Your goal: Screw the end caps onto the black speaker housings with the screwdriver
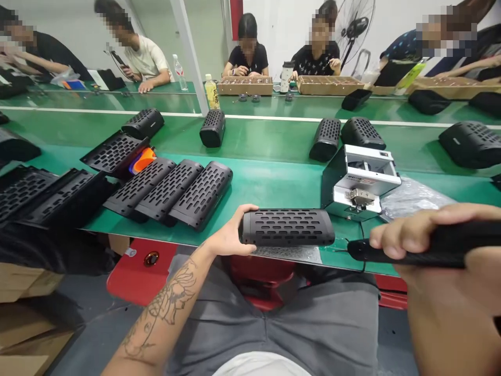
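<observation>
- Down close, wearing grey trousers [324,313], seated at the near edge of a green table [270,188], with a red stool [133,277] off to the left below it.
- Just past the lap, at the right, clutching a long black tool [450,243] in the right hand [415,232], with fingers wrapped round its body; its narrow end turned toward the held housing, but apart from it.
- With the left hand [230,235], pinching one end of a black perforated housing [287,227] between thumb and fingers, across its near and far long edges.
- Holding that housing lengthwise over the table's near edge, slots facing up; hard to say whether resting or slightly raised.
- Beyond it, on the right, a black-and-white machine [362,180], with clear plastic [415,196] beside it.
- To the left, three similar housings [201,196] side by side, slanted; behind these, an open shell [113,151] beside an orange-and-blue piece [144,160].
- Farther over, more housings [213,128] spaced along the green surface, then a yellow bottle [212,93].
- At the far side, co-workers [246,60] seated behind shallow brown trays [245,86].
- Farthest off, against the wall, a large fan [355,27].
</observation>
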Demonstrator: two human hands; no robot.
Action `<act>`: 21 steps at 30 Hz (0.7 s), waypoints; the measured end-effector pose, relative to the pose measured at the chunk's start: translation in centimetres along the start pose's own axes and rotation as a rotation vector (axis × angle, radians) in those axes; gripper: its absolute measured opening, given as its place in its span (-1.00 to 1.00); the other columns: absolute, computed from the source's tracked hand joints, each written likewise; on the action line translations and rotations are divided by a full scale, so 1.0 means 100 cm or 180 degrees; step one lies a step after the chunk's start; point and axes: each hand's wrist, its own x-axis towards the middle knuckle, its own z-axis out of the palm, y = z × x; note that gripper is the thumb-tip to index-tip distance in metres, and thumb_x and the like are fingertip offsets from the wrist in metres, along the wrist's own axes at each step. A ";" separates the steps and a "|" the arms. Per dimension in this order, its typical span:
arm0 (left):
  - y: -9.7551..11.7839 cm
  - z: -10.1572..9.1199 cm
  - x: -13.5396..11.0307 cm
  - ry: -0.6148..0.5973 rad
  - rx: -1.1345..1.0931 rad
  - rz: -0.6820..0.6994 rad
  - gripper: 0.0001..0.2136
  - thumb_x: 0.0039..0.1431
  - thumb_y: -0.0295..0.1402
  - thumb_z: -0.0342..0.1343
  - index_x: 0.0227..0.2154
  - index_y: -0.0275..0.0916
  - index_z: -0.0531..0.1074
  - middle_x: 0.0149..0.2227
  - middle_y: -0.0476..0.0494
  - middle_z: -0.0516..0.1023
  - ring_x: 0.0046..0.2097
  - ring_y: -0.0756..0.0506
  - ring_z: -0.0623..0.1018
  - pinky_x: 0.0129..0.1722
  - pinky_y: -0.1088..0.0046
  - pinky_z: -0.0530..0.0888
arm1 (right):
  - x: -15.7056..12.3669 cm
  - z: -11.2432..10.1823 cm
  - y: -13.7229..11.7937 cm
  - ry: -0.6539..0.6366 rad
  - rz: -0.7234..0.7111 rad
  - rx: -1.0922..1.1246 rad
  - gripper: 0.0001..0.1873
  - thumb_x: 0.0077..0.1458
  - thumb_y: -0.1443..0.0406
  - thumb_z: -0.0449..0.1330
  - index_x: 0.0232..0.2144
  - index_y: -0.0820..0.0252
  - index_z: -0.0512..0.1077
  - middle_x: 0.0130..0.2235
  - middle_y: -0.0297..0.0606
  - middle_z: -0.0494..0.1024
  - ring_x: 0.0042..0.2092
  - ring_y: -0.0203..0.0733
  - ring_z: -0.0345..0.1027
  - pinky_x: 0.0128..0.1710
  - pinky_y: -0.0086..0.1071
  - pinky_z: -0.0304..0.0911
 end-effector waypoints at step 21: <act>-0.004 0.003 0.004 0.0213 -0.0141 0.0183 -0.06 -0.11 -0.29 0.52 0.40 0.00 0.34 0.28 -0.17 0.55 0.22 -0.31 0.66 0.30 0.07 0.62 | 0.022 0.024 0.025 -0.1242 0.0387 0.0258 -0.64 0.04 0.04 0.63 -0.37 0.06 0.59 -0.59 -0.40 0.47 -0.62 -0.21 0.35 -0.53 -0.23 0.48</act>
